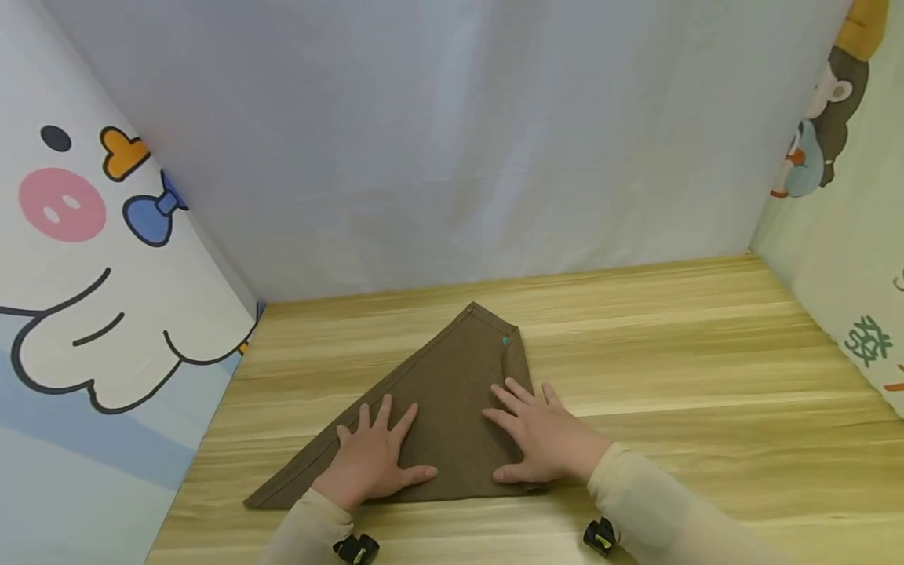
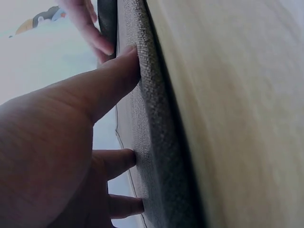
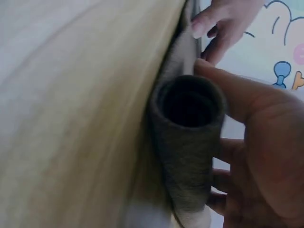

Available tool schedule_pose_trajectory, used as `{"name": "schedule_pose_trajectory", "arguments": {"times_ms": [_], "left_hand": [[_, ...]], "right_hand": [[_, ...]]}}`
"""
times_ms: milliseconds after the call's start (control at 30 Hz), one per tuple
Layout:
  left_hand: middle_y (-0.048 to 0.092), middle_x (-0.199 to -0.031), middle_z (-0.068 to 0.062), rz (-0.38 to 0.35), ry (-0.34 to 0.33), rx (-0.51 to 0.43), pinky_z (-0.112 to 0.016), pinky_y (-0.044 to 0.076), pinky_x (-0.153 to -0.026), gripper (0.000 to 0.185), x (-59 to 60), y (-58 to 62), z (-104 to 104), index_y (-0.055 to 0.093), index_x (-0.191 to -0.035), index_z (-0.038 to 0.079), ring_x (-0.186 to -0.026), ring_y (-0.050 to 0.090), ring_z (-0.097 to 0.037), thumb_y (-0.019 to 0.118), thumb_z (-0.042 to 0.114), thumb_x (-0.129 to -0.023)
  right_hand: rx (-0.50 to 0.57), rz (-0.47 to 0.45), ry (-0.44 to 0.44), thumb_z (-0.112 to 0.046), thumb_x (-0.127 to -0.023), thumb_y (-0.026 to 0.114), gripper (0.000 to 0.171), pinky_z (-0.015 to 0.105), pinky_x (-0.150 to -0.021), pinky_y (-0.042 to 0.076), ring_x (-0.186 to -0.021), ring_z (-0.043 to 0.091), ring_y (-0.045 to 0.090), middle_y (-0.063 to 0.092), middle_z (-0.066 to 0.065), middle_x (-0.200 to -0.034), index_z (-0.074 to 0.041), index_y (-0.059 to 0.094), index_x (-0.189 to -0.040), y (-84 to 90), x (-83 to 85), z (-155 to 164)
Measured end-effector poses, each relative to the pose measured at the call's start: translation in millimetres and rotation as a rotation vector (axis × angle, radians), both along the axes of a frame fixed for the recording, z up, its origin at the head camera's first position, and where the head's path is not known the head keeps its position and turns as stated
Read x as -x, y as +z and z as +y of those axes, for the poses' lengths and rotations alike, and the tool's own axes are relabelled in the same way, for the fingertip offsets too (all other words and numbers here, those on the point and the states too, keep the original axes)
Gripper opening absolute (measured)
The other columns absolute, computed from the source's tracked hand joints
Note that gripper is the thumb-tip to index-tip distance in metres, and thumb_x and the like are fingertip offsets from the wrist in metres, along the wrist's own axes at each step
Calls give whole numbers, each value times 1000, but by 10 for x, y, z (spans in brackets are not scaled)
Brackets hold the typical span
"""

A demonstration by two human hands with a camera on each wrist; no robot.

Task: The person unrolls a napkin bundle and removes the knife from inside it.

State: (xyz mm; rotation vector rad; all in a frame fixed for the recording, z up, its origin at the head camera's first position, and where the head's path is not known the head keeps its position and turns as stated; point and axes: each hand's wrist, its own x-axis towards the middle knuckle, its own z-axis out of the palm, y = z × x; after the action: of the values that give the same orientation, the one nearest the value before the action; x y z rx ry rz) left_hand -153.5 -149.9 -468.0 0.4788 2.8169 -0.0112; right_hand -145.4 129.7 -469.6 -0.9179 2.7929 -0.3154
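Two hands lie flat on a brown cloth that is folded into a triangle on the wooden bench, toward the bench's near edge and left of its middle. The cloth's long edge runs along the near side, one point reaches toward the near-left corner of the bench, and the top point aims at the far edge.

The left hand rests palm down on the left half of the cloth, fingers straight and spread, thumb out to the right. In the left wrist view its fingers press against the cloth's surface without curling round it.

The right hand rests palm down on the right part of the cloth, where a folded flap runs along the right edge; its fingers are spread and point toward the far-left. The right wrist view shows the cloth's near-right corner rolled into an open tube beside the thumb (whether the thumb pins that roll or merely touches it cannot be told). The hands sit near each other, not touching.
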Motion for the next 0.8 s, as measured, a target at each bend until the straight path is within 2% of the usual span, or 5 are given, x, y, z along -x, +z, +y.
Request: {"name": "schedule_pose_trajectory", "arguments": {"times_ms": [133,467,800], "left_hand": [[19,-155,-24,3,-8,8,-78,25,-90,99,4,5,9,28,-154,23,-135,22,-56,52,80,-76],[20,-155,-24,7,-8,7,-79,25,-89,99,8,6,-4,29,-153,23,-134,23,-56,51,80,-76],[18,-156,-23,-1,-5,18,-79,25,-89,100,29,-13,-37,26,-154,25,-135,22,-55,48,82,-75]], "right_hand": [[-34,8,-13,-63,-81,66,84,68,-104,18,-145,32,14,22,14,-157,-16,43,-146,-24,-1,1],[-35,-15,-47,-53,-82,69,78,68,-105,17,-146,29,14,22,11,-158,-16,43,-146,-17,0,58],[-18,-14,-72,-42,-81,70,75,68,-105,17,-145,31,16,23,12,-157,-8,45,-143,15,-21,139]]}}
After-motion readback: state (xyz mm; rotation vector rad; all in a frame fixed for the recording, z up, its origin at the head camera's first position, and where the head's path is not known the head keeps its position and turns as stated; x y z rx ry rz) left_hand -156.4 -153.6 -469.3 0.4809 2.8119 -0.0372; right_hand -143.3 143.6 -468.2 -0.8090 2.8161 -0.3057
